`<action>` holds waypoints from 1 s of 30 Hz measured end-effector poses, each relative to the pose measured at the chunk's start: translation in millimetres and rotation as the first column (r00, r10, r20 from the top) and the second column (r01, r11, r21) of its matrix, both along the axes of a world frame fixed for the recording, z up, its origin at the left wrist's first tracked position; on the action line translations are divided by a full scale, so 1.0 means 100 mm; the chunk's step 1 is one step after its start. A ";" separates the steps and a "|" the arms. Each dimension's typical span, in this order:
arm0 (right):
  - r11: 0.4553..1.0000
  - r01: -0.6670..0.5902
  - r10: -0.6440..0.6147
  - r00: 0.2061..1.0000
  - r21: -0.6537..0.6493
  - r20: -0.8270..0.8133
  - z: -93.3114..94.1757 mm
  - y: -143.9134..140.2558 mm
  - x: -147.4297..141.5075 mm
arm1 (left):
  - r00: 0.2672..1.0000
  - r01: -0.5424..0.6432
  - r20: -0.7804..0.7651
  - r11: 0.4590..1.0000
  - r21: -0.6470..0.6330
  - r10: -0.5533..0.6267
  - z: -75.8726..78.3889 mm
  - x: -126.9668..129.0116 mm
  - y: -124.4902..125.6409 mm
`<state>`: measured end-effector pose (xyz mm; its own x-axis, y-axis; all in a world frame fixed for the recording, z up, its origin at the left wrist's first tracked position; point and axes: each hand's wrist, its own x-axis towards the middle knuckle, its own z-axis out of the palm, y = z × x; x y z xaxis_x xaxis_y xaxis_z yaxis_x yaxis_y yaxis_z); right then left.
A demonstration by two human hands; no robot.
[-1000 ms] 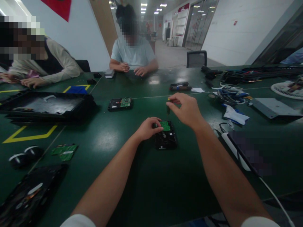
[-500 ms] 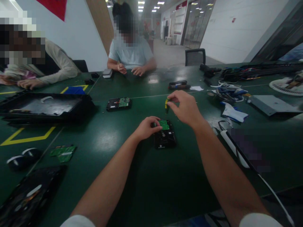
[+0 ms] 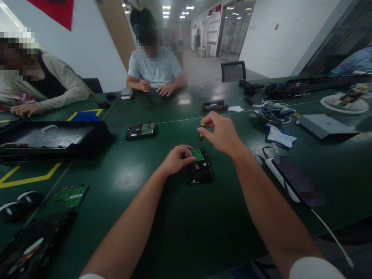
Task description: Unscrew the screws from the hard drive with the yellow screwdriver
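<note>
- At mid-table, a hard drive (image 3: pixel 199 170) lay flat on the green table (image 3: pixel 180 232), its small green board (image 3: pixel 198 154) at the far end.
- The left hand (image 3: pixel 175 159) pressed on the drive's far-left corner, fingers curled over its edge.
- The right hand (image 3: pixel 222 133) pinched a screwdriver (image 3: pixel 200 132) upright just beyond the drive.
- Farther left lay a second drive (image 3: pixel 141 131); two other people sat across the table.
</note>
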<state>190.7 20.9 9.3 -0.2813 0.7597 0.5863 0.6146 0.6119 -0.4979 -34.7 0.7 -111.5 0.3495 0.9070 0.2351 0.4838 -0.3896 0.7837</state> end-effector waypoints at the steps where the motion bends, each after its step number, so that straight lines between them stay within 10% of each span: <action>1: 1.000 -0.010 0.010 1.000 -0.009 -0.004 0.00 0.00 0.00 | 1.000 0.000 0.004 1.000 0.004 0.000 -0.01 0.00 0.00; 30: 1.000 -0.021 0.020 0.999 0.017 0.039 -0.01 0.02 0.02 | 1.000 0.013 -0.001 1.000 -0.005 -0.013 -0.03 -0.02 0.03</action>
